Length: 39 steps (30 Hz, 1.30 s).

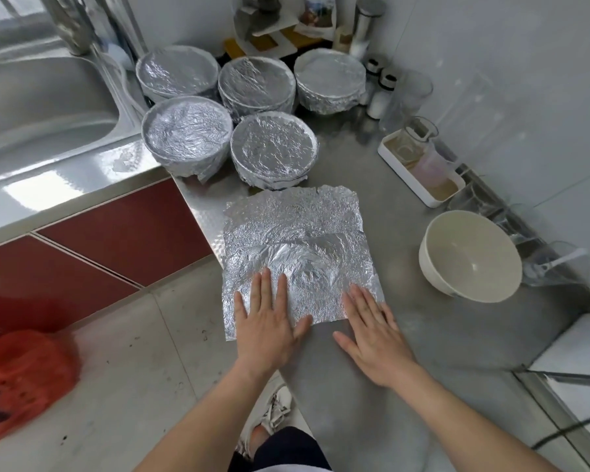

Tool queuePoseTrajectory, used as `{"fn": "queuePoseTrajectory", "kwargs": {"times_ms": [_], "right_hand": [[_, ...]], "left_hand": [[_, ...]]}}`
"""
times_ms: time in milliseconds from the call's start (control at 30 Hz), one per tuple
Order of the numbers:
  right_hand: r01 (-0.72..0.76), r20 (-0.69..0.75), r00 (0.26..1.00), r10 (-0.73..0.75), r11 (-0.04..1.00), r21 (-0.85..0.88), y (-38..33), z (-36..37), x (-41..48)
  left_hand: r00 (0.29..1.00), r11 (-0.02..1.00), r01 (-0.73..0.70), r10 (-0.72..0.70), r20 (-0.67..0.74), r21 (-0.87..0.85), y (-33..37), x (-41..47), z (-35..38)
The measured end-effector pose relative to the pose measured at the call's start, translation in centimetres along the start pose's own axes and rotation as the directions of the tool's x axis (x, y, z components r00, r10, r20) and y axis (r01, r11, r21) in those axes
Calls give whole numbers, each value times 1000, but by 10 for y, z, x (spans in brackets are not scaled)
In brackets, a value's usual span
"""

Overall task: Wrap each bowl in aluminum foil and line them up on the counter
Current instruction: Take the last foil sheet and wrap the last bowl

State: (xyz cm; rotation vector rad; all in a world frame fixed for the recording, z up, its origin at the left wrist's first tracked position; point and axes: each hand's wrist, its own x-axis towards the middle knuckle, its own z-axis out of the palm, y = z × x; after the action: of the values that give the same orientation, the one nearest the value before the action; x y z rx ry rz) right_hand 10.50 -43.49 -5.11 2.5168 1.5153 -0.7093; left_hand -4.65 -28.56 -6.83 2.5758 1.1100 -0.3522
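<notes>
A crinkled sheet of aluminum foil [297, 247] lies flat on the steel counter [406, 335] in front of me. My left hand [268, 318] presses flat on its near left corner, fingers straight. My right hand [372, 327] lies flat across the foil's near right edge and the counter. A bare cream bowl [470, 257] stands upright to the right of the foil, apart from it. Several foil-wrapped bowls [275, 148] stand grouped at the back of the counter.
A steel sink [45, 107] lies at the left. A white tray [421, 165] with a measuring jug, glass jars and shakers lines the right wall. Spice containers stand at the back. An orange plastic bag [21, 379] sits on the floor at the lower left.
</notes>
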Motion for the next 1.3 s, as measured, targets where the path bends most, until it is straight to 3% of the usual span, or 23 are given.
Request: {"fn": "queuePoseTrajectory", "kwargs": {"times_ms": [233,333,467,533,600,733,900,1033,1100,1133,1200,1233,1300], "right_hand": [[34,-159,987,-23,997,69,-22,-2,8],[45,-137,990,-25,989,141,-42,3,10],[3,-231,972,51,974,225,-37,1,15],[-1,-277,958,74,967,255,-37,1,21],[3,-314,945,85,963,269,-38,2,26],[19,-354,931,90,956,291,-35,-1,34],[72,-364,931,29,962,262,-24,4,34],[-39,-421,900,109,984,172,-13,6,29],[-165,-467,848,251,962,219,-6,3,21],[-235,-479,810,338,936,263,-4,0,19],[-355,-452,723,522,842,405,0,-3,17],[-398,-407,688,601,781,481,1,-5,19],[-448,-335,649,683,699,558,4,-2,20]], "left_hand": [[996,999,37,-37,84,3,9,3,-13],[994,997,49,-43,102,-58,10,1,-22],[961,951,184,-228,-158,-248,-20,7,-50],[897,852,312,-410,-167,-420,-43,16,-59],[861,694,353,-503,-72,-627,-61,27,-59],[849,506,351,-527,40,-788,-63,36,-61],[833,413,343,-548,70,-844,-59,37,-56],[847,492,295,-532,-15,-819,-53,38,-54],[806,607,305,-575,-141,-734,-47,33,-57],[788,715,296,-557,-261,-633,-43,30,-59],[838,915,158,-323,-440,-370,-22,23,-59],[882,970,24,-135,-451,-243,-9,21,-55],[913,975,-220,194,-359,-33,23,17,-32]]}}
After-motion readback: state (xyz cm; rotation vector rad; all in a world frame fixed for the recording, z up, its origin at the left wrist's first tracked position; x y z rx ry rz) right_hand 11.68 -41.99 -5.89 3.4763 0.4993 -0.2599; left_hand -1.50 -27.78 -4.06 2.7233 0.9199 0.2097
